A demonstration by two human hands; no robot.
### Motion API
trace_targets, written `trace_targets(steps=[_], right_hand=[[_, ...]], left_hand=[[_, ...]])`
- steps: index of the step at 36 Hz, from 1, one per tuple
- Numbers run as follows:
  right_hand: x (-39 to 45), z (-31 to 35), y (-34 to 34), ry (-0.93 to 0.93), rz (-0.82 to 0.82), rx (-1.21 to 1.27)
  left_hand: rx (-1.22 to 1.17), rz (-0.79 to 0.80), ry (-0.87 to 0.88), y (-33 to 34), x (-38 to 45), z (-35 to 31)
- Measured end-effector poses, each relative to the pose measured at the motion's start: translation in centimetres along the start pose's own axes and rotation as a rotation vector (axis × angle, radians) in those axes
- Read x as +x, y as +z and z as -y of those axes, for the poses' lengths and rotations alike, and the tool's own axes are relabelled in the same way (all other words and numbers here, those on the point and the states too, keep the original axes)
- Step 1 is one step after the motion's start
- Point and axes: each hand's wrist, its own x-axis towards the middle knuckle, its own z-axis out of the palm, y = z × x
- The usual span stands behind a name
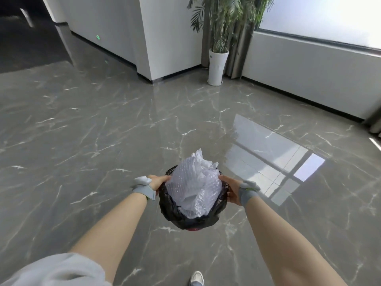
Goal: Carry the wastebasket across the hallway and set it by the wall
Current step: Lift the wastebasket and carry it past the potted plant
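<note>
1. Head view: the left hand is closed on the left rim of the wastebasket, fingers curled over the edge, and the right hand is closed in the same way on the right rim
2. The wastebasket hangs in the air between the two hands, in front of the body, over the marble floor; it is well apart from every wall
3. A black bag lines it, and a heap of bubble wrap stands higher than the rim
4. For carrying it well, I think both hands should keep the rim level, because the loose wrap can fall out if the basket tilts; the steps should be slow, as the floor looks glossy
5. The wall under the window and the white column are both far ahead, so I judge the carrying is in its middle part
6. Count: two hands, two grey wrist bands, one wastebasket, one bag, one potted plant in the corner, one shoe at the bottom edge
</note>
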Motion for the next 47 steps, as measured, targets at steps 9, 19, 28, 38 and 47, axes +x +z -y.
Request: trace_targets(steps=[9,19,28,38,47], right_hand=[[7.8,11.8,-0.9,-0.131,-0.011,-0.023],[17.2,20.6,4.2,-0.064,0.0,-0.154],[26.9,30.9,9.7,-0.051,0.037,-0.215],[36.0,42.2,12.8,-0.069,0.016,-0.191],[45.8,49.8,14.0,-0.033,-0.012,-0.176]], left_hand=[[-0.122,-0.016,-0.008,2.5,9.5,-7.2],[-0.184,-0.135,-0.072,-1.1,15.3,-13.9],[-0.303,-0.205,-0.126,-5.4,26.5,-21.4],[-0.275,-0.194,-0.109,-8.4,36.5,-32.5],[-0.245,-0.222,-0.097,-8.4,46.4,-39.8]])
